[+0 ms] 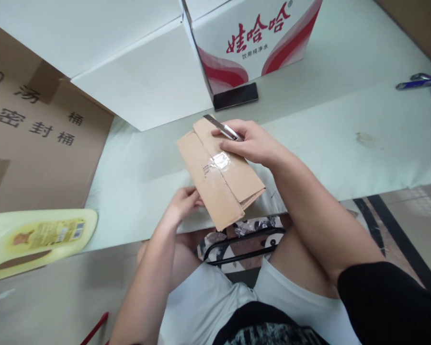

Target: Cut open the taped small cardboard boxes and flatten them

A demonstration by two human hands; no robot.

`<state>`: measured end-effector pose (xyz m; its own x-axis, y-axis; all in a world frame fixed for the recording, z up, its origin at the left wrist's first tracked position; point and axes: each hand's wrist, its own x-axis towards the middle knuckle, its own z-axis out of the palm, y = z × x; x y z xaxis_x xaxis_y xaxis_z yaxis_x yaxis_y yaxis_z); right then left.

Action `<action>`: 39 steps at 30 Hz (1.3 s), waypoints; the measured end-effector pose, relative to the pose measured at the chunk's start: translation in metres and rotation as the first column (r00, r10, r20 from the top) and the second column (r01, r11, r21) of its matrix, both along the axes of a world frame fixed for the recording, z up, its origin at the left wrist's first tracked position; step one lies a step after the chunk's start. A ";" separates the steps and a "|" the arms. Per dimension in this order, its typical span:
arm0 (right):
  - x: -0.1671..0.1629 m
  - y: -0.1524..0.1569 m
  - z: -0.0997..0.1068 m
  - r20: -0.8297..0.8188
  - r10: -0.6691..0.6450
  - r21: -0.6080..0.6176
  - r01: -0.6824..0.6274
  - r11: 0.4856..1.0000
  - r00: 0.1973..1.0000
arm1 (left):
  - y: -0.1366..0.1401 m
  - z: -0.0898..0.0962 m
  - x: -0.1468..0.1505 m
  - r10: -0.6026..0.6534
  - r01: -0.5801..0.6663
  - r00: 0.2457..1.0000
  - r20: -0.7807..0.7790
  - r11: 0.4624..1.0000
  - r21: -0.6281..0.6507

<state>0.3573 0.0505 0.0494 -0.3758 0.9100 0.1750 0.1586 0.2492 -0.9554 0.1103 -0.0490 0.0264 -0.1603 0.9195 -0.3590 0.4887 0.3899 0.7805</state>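
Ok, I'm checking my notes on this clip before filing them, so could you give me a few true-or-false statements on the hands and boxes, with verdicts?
1. The right hand holds a utility knife with its blade out. True.
2. The left hand is on the yellow bottle. False: it is at the edge of the cardboard package.
3. Clear tape shows on the package. True.
4. The package is inside the box with red lettering. False: it is outside, in front of that box.
5. A black object lies by the foot of the lettered box. True.
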 end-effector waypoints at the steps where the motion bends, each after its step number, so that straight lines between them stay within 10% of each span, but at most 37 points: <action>1: -0.001 -0.001 0.001 -0.002 0.005 -0.014 -0.005 1.000 1.000 | 0.003 0.009 -0.003 0.016 -0.015 1.000 -0.011 0.999 0.044; 6: -0.004 -0.003 0.002 -0.021 0.007 -0.023 -0.008 1.000 1.000 | 0.053 0.073 0.014 0.073 0.019 0.990 -0.120 0.775 0.631; 9: -0.003 -0.004 0.000 -0.058 0.017 -0.041 -0.019 0.999 0.998 | 0.092 0.094 0.042 -0.056 0.207 0.956 -0.288 0.825 0.525; 14: 0.003 0.001 -0.004 -0.111 -0.126 -0.057 0.120 0.991 0.986 | 0.120 0.076 0.063 -0.267 0.440 0.790 -0.551 0.874 0.207; 22: 0.003 -0.009 0.024 -0.275 -0.340 -0.048 0.340 0.939 0.899 | 0.110 0.072 0.063 -0.238 0.399 0.717 -0.655 0.911 0.106; 29: 0.009 -0.026 0.054 -0.709 -0.083 -0.036 0.082 0.996 0.700 | 0.113 0.074 0.064 -0.262 0.409 0.726 -0.636 0.908 0.094; 35: 0.007 -0.030 0.050 -0.564 -0.159 0.136 0.281 0.950 0.810 | 0.112 0.075 0.064 -0.275 0.399 0.726 -0.630 0.915 0.061; 39: 0.006 -0.047 0.061 -0.344 -0.065 0.100 0.105 0.989 0.937 | 0.110 0.075 0.064 -0.269 0.406 0.761 -0.590 0.907 0.111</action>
<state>0.3628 0.0032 0.1106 -0.1976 0.9019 0.3841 -0.1446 0.3608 -0.9214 0.1738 0.0614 0.1013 0.0701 0.9934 -0.0904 0.9248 -0.0307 0.3791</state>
